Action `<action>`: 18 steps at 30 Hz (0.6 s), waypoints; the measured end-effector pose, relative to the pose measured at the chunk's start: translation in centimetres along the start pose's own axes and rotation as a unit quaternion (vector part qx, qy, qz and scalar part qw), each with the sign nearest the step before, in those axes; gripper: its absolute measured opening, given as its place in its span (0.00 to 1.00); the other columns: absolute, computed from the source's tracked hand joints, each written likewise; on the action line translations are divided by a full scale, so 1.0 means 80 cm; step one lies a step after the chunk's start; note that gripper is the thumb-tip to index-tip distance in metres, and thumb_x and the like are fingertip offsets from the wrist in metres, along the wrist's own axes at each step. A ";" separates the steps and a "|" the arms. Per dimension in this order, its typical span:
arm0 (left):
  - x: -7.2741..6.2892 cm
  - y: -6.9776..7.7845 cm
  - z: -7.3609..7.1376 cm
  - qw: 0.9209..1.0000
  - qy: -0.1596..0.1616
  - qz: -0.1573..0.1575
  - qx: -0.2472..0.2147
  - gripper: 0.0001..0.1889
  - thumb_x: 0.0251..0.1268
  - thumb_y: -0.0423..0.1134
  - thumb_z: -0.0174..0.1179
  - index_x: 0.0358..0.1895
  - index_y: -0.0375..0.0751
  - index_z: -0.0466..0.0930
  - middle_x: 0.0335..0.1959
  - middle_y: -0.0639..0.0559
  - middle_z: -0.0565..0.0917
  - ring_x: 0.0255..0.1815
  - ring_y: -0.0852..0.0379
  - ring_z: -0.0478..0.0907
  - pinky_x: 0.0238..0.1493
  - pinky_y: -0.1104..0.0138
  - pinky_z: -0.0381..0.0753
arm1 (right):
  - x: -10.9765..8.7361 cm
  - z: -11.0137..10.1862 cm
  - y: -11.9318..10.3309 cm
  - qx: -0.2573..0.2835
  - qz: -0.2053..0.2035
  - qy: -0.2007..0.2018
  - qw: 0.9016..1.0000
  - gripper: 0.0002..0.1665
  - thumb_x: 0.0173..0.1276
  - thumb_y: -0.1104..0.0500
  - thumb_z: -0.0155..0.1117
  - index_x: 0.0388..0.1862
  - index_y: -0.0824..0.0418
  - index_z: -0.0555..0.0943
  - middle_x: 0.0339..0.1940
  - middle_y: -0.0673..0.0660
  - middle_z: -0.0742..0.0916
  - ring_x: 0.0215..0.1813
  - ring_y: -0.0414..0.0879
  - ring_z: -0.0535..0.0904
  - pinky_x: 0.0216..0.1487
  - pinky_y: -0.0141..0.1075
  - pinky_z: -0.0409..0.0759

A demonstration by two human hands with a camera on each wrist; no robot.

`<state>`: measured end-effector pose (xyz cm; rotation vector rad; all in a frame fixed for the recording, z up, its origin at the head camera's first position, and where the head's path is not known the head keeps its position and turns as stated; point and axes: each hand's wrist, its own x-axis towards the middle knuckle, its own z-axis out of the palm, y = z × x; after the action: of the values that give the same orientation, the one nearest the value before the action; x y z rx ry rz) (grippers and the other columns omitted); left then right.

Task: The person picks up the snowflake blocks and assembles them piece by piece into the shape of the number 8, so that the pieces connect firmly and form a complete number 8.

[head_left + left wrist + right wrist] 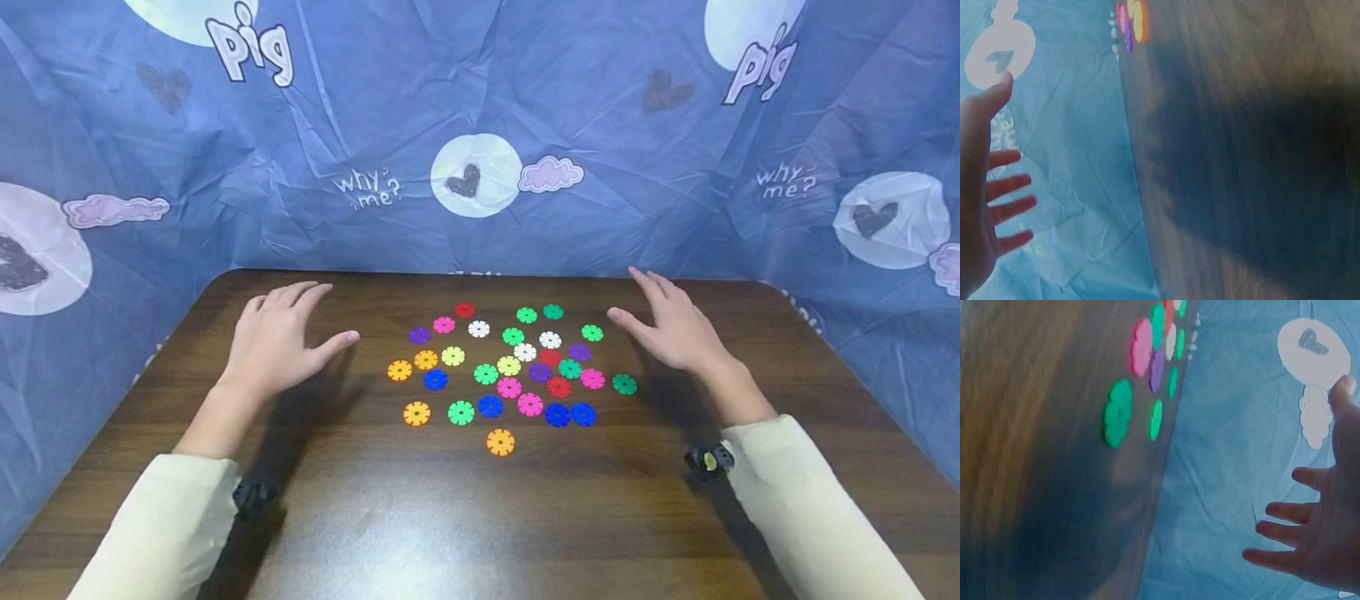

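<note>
Thin and lying flat, the notched discs (530, 405) could prove awkward to pick up: a fingertip might simply push one along the smooth table (337, 500) instead of lifting it. Where they crowd together, as with the purple disc (541, 372) close against a red disc (551, 357), reaching for one could nudge its neighbour. The dark green disc (624, 384), the outlying one toward the table's right edge, might be knocked by a careless sweep of the right hand (678, 329). Both that hand and the left hand (277, 342) hover with fingers spread, holding nothing, on either side of the discs, which lie scattered midway between the left and right edges. They look like plastic, round with slotted rims; the table is dark, wood-grained and glossy toward its near edge, and creased blue cloth (405, 100) hangs behind its far edge.
</note>
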<state>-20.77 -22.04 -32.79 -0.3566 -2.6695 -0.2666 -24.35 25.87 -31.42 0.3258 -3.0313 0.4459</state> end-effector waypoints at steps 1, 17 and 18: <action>0.000 0.003 0.001 1.000 0.012 0.015 -0.010 0.37 0.55 0.62 0.62 0.62 0.40 0.72 0.60 0.38 0.78 0.61 0.38 0.73 0.57 0.44 0.69 | 0.000 0.002 -0.002 0.010 -0.003 0.002 1.000 0.51 0.68 0.28 0.44 0.79 0.56 0.47 0.76 0.70 0.59 0.76 0.69 0.53 0.70 0.66 0.56; 0.000 0.066 0.026 0.982 -0.045 0.137 -0.121 0.19 0.60 0.48 0.65 0.50 0.41 0.80 0.43 0.50 0.86 0.43 0.53 0.83 0.44 0.57 0.83 | -0.013 0.039 -0.070 0.101 -0.100 0.017 0.990 0.39 0.66 0.46 0.64 0.69 0.62 0.66 0.61 0.65 0.80 0.63 0.60 0.76 0.61 0.54 0.76; 0.000 0.072 0.028 0.981 -0.053 0.142 -0.125 0.19 0.60 0.48 0.65 0.50 0.41 0.80 0.43 0.50 0.86 0.43 0.53 0.83 0.45 0.57 0.83 | -0.015 0.042 -0.075 0.106 -0.109 0.014 0.988 0.38 0.65 0.46 0.65 0.69 0.62 0.67 0.61 0.65 0.80 0.62 0.59 0.77 0.60 0.54 0.77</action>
<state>-19.98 -16.07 -34.03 -0.8433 -2.6475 -0.5064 -22.00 19.53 -33.08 0.6478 -2.8802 0.7468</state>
